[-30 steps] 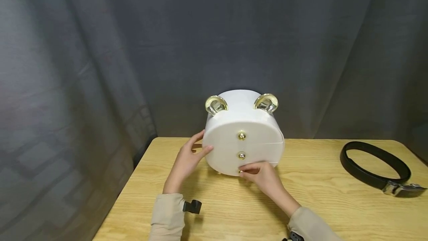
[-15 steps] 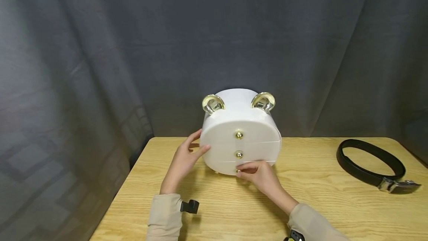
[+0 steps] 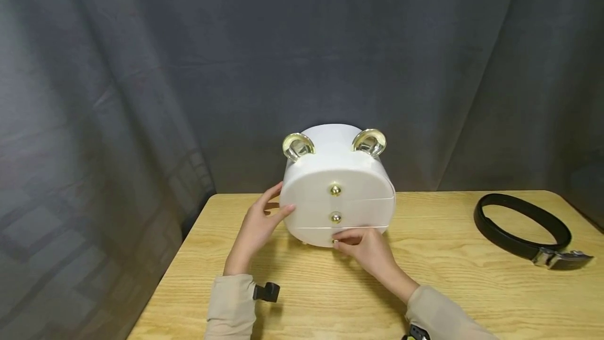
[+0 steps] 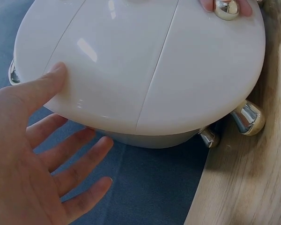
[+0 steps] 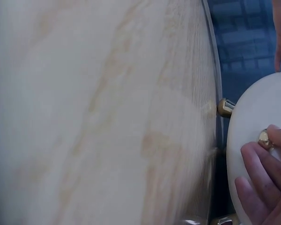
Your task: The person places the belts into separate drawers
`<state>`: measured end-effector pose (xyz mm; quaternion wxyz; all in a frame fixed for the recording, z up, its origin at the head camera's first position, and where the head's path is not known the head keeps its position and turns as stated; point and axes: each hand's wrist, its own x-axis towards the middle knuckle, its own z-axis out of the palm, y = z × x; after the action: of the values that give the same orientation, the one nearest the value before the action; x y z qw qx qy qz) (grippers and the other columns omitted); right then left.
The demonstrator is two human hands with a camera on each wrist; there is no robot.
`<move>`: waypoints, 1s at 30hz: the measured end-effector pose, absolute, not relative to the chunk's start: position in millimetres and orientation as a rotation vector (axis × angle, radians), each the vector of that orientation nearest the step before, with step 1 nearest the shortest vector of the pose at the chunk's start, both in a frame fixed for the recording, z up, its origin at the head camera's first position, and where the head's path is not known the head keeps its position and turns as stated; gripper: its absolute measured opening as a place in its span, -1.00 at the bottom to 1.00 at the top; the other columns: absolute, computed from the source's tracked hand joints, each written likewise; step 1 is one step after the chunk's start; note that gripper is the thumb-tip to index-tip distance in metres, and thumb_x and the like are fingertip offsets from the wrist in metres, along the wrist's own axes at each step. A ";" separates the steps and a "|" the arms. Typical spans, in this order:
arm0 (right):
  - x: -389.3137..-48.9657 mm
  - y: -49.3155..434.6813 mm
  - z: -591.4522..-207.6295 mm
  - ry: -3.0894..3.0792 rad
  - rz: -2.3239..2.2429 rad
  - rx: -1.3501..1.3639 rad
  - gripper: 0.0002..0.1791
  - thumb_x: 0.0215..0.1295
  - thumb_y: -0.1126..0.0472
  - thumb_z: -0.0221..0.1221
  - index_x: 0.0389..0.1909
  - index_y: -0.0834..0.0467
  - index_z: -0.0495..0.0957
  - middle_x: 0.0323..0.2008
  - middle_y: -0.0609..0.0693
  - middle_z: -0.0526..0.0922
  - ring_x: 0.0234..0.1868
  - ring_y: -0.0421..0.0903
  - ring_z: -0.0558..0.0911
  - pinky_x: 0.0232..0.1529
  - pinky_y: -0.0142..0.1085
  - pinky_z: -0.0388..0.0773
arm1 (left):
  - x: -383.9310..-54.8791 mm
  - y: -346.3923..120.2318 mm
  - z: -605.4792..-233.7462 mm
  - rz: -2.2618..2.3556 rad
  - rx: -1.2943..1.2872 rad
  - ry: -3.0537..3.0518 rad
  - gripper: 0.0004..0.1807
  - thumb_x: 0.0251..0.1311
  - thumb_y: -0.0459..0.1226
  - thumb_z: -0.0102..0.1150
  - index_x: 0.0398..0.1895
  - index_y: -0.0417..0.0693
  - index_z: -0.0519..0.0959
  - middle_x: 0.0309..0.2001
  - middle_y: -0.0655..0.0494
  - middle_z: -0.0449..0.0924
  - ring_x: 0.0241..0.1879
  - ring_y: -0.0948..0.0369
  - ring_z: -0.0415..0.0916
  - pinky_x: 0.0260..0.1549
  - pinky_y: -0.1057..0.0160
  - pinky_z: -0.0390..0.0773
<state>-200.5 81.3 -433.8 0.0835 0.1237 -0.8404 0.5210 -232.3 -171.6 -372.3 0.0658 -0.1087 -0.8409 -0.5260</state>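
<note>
A rounded white jewelry box (image 3: 309, 214) with gold ears (image 3: 370, 143) stands on the table, its drawer fronts facing me. Gold knobs run down its middle, the top knob (image 3: 335, 190) and middle knob (image 3: 335, 217) uncovered. My right hand (image 3: 370, 253) pinches the bottom drawer knob (image 5: 264, 138) between thumb and fingers, partly hiding it in the head view. At the box's left side is my left hand (image 3: 257, 227). Its thumb (image 4: 56, 77) rests on the front face, and its other fingers (image 4: 79, 173) extend loosely along the side.
A coiled black belt (image 3: 509, 240) with a metal buckle (image 3: 547, 257) lies on the right of the wooden table (image 3: 448, 277). A grey curtain (image 3: 377, 56) hangs directly behind the box. Short gold feet (image 4: 248, 119) hold the box off the tabletop.
Box, belt and table have shifted slightly left in the head view. Both hands keep their places on the box. The seam above the bottom drawer shows a little more clearly.
</note>
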 end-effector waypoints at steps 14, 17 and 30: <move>-202.7 82.1 -436.4 -2.515 1.567 0.352 -0.88 0.07 0.27 0.47 -0.34 0.11 0.80 -0.24 0.01 0.77 -0.32 -0.18 0.73 -0.31 -0.41 0.61 | -234.2 -173.9 -375.0 -1.553 -0.354 -2.526 -0.27 0.20 0.08 0.33 0.44 0.24 0.36 0.31 0.07 0.43 0.14 -0.01 0.50 0.12 -0.14 0.42; -202.2 82.4 -435.7 -2.515 1.560 0.356 -0.88 0.07 0.26 0.47 -0.33 0.11 0.80 -0.26 0.00 0.77 -0.31 -0.17 0.74 -0.28 -0.40 0.62 | -235.4 -173.9 -374.9 -1.549 -0.367 -2.520 -0.27 0.21 0.06 0.33 0.44 0.21 0.36 0.31 0.05 0.43 0.13 0.03 0.51 0.13 -0.14 0.41; -194.2 84.6 -435.8 -2.554 1.555 0.347 -0.86 0.07 0.21 0.47 -0.31 0.06 0.80 -0.26 -0.04 0.77 -0.29 -0.20 0.74 -0.21 -0.36 0.63 | -233.8 -172.2 -372.4 -1.561 -0.343 -2.542 -0.27 0.21 0.08 0.32 0.45 0.25 0.34 0.34 0.06 0.39 0.17 -0.13 0.44 0.07 -0.13 0.47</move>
<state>-194.2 84.6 -435.8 0.0658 0.1151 -0.8466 0.5155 -233.8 -172.2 -372.4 0.0691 -0.1140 -0.8446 -0.5186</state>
